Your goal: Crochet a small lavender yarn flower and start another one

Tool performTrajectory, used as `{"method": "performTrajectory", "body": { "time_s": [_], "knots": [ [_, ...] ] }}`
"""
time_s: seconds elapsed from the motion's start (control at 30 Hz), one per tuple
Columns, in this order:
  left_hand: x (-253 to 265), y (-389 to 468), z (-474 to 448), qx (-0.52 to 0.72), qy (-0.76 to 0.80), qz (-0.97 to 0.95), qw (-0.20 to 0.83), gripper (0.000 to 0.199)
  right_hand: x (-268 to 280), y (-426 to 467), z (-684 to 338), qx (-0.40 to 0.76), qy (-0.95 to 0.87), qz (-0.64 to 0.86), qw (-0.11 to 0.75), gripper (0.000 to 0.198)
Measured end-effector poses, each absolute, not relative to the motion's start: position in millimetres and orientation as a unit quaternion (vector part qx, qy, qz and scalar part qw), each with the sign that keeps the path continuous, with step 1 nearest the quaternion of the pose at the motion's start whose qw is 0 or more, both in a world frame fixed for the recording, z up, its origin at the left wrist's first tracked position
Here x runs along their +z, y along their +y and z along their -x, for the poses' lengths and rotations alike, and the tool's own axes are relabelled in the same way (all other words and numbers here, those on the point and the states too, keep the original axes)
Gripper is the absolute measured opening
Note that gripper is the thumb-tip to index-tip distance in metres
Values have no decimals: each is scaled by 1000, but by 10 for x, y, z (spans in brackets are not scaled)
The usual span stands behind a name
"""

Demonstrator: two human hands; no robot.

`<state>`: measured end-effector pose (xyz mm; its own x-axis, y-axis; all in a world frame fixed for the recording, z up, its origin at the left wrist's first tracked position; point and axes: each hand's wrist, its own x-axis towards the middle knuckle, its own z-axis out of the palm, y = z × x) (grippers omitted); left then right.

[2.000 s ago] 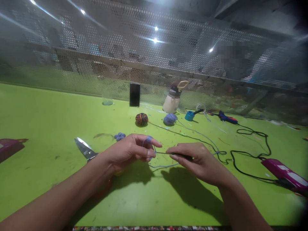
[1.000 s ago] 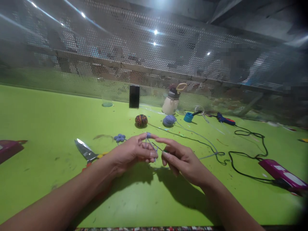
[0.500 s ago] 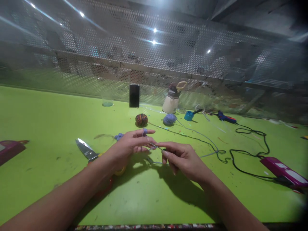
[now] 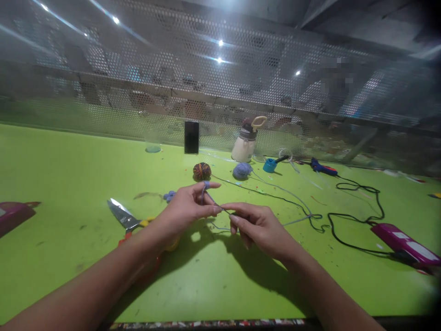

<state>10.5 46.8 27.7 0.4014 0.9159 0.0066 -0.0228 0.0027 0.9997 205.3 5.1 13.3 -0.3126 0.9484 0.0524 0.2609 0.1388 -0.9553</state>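
Observation:
Over the green table (image 4: pixel 69 165), my left hand (image 4: pixel 186 207) has blue yarn (image 4: pixel 206 185) wrapped around its raised index finger, and its thumb and fingers pinch the strand. My right hand (image 4: pixel 257 225) pinches a thin crochet hook (image 4: pixel 225 211) whose tip meets the yarn between the two hands. The blue strand runs right across the table (image 4: pixel 296 202) and back to a blue yarn ball (image 4: pixel 242 170). A small blue crocheted flower (image 4: pixel 168 196) lies just beyond my left hand.
Scissors (image 4: pixel 122 216) lie under my left forearm. A multicoloured yarn ball (image 4: pixel 201 171), a black phone (image 4: pixel 191 137), a white bottle (image 4: pixel 245 145) and a blue glue gun (image 4: pixel 322 168) stand farther back. A black cable (image 4: pixel 354 216) leads to a magenta device (image 4: pixel 404 246). A perforated metal screen (image 4: pixel 220 92) closes the back.
My right hand turned from lying flat to pinching the hook near my left fingertips. Both hands drew closer together and the left index finger with the yarn lifted.

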Motion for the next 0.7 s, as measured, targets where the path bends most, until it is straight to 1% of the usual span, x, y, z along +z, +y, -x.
{"method": "performTrajectory", "body": {
  "time_s": [0.1, 0.17, 0.27, 0.37, 0.47, 0.57, 0.7],
  "knots": [
    [267, 450, -111, 392, 363, -606, 589, 87, 133, 55, -2056, 481, -657, 451, 364, 36],
    [259, 443, -111, 391, 354, -625, 576, 95, 130, 59, -2059, 484, -658, 448, 362, 37],
    [249, 440, -114, 401, 346, -647, 548, 88, 125, 62, -2060, 487, -657, 448, 361, 37],
    [244, 438, -120, 409, 345, -642, 549, 80, 128, 65, -2060, 503, -646, 444, 365, 37],
    [247, 424, -125, 409, 351, -637, 551, 84, 139, 70, -2065, 532, -626, 435, 369, 39],
    [251, 401, -133, 408, 357, -652, 530, 90, 148, 80, -2074, 556, -611, 421, 373, 39],
    [238, 381, -145, 414, 360, -669, 502, 89, 150, 85, -2072, 571, -599, 417, 377, 38]
  ]
}}
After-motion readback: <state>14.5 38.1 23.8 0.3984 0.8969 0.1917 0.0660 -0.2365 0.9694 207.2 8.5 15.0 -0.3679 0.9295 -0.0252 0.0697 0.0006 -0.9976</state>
